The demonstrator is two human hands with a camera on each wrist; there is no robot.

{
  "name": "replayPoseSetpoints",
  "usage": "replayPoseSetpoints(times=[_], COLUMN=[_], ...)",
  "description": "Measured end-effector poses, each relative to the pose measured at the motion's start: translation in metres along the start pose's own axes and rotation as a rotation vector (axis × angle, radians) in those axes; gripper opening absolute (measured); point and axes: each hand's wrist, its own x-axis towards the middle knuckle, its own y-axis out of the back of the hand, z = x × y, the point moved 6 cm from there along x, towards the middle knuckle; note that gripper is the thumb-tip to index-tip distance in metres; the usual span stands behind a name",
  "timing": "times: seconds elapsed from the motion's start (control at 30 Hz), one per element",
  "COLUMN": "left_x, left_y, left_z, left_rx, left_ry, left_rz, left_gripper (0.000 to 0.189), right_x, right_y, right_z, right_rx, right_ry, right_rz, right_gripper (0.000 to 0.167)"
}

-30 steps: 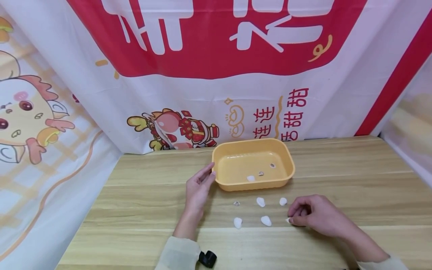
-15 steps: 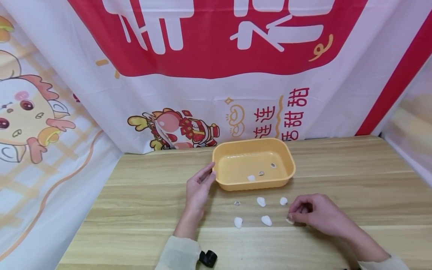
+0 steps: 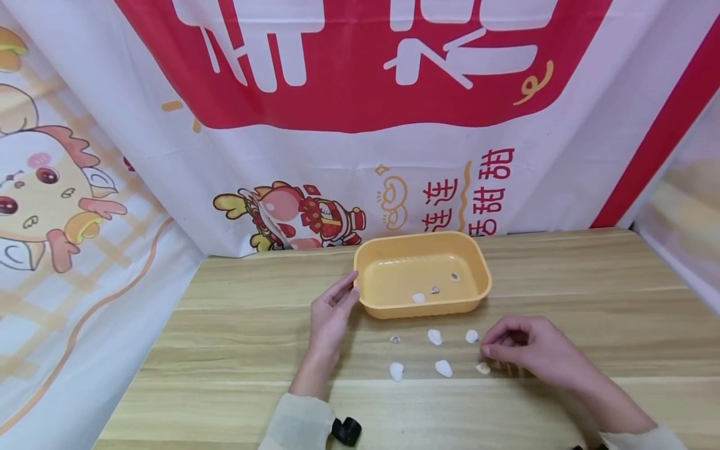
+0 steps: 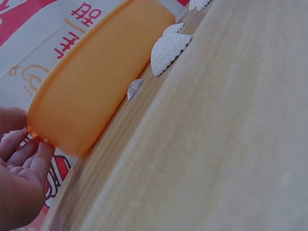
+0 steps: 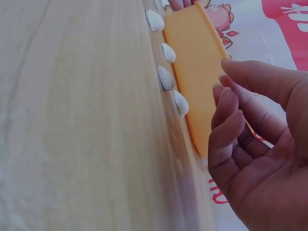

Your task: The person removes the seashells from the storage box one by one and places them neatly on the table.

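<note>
My left hand [image 3: 329, 315] touches the left end of a yellow plastic basin [image 3: 427, 308], its fingertips against the outer wall in the left wrist view. My right hand [image 3: 537, 350] hovers at the right of the shells with loosely bent fingers and nothing between thumb and fingertips. Just below those fingertips lies a small pale seashell [image 3: 483, 369]. Two rows of shells lie in front of the basin: a white shell [image 3: 472, 336], another white shell [image 3: 434, 337] and a small grey shell [image 3: 395, 339] behind, two white shells [image 3: 444, 368] nearer.
Inside the basin are a white shell [image 3: 419, 298] and two small darker shells [image 3: 454, 276]. The wooden table [image 3: 236, 350] meets a printed cloth backdrop [image 3: 315, 150] behind the basin. A black wrist device [image 3: 346, 431] sits at the left cuff.
The right hand has let go of the small pale shell, which now lies on the table, and has risen slightly off it. The left hand and basin have stayed put.
</note>
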Motion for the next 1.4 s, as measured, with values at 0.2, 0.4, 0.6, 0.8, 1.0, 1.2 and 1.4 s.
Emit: replayPoseSetpoints(times=[0.2, 0.4, 0.6, 0.8, 1.0, 1.2, 1.4], left_x=[0.002, 0.001, 0.001, 0.002, 0.001, 0.001, 0.001], left_y=[0.001, 0.002, 0.001, 0.001, 0.002, 0.001, 0.001], left_z=[0.001, 0.000, 0.000, 0.000, -0.002, -0.001, 0.000], left_rx=[-0.002, -0.018, -0.012, -0.011, -0.006, -0.029, -0.028], left_ry=[-0.010, -0.010, -0.008, -0.006, 0.011, -0.006, -0.008], left_rz=[-0.010, -0.015, -0.015, -0.016, -0.012, -0.013, -0.008], left_gripper=[0.037, 0.037, 0.037, 0.038, 0.037, 0.038, 0.038], right_x=[0.010, 0.030, 0.051, 0.076, 0.109, 0.135, 0.151], right_y=[0.002, 0.007, 0.015, 0.013, 0.001, -0.014, -0.026], right_z=[-0.014, -0.042, -0.065, -0.081, -0.082, -0.075, -0.067], right_rx=[-0.033, -0.068, -0.140, -0.178, -0.189, -0.173, -0.141], right_ry=[0.042, 0.121, 0.136, 0.146, 0.133, 0.116, 0.056], right_rz=[0.008, -0.013, -0.002, -0.028, -0.088, -0.152, -0.189], right_gripper=[0.017, 0.018, 0.018, 0.016, 0.014, 0.012, 0.015])
